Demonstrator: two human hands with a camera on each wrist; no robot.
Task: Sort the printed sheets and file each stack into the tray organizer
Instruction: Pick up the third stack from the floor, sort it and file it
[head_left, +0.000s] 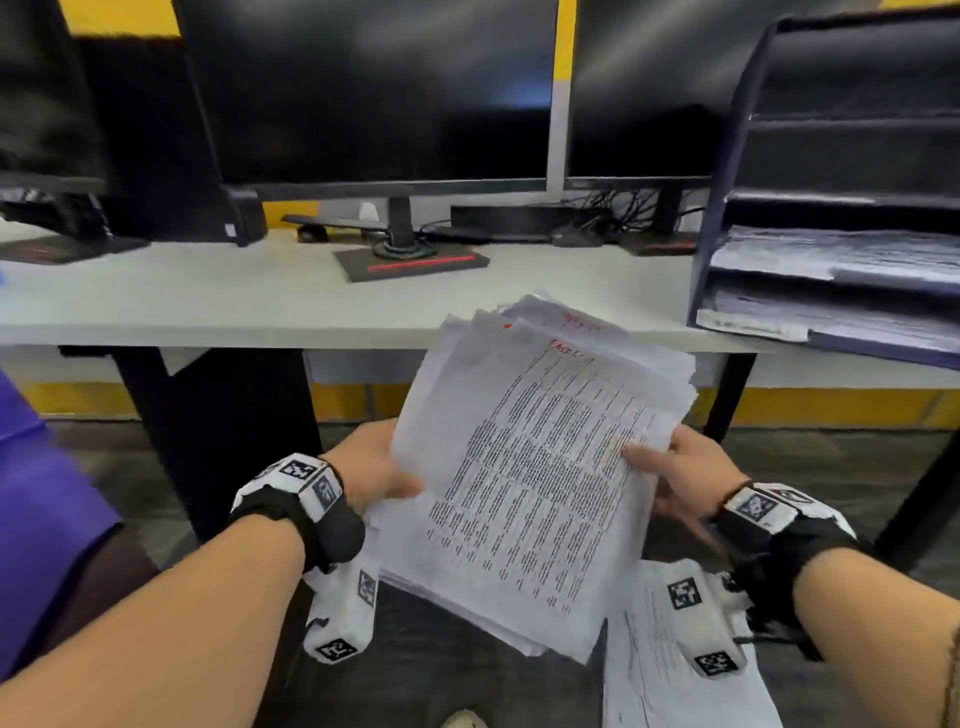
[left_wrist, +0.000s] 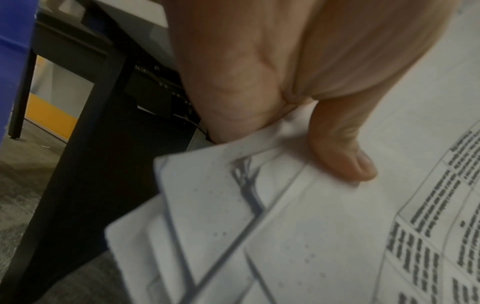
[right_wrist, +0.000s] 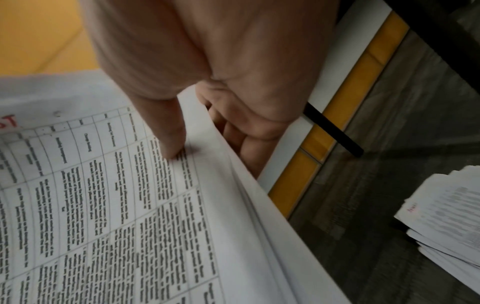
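Both hands hold a thick, fanned stack of printed sheets (head_left: 535, 467) in the air below the desk's front edge; the top sheet carries a text table and red handwriting. My left hand (head_left: 376, 470) grips the stack's left edge, thumb (left_wrist: 342, 156) on top of the stack of printed sheets (left_wrist: 298, 236). My right hand (head_left: 675, 473) grips the right edge, thumb (right_wrist: 168, 131) pressed on the top page of the stack of printed sheets (right_wrist: 116, 205) and fingers curled beneath. A dark blue tray organizer (head_left: 727, 218) stands on the desk at the right, its two lowest shelves holding paper.
A second pile of printed sheets (head_left: 670, 670) lies low at the right, also the second pile (right_wrist: 446, 218) on the dark carpet. The white desk (head_left: 208, 301) carries monitors (head_left: 374, 93), stands and cables. Black desk legs (head_left: 218, 431) stand ahead. A purple chair (head_left: 36, 509) is at my left.
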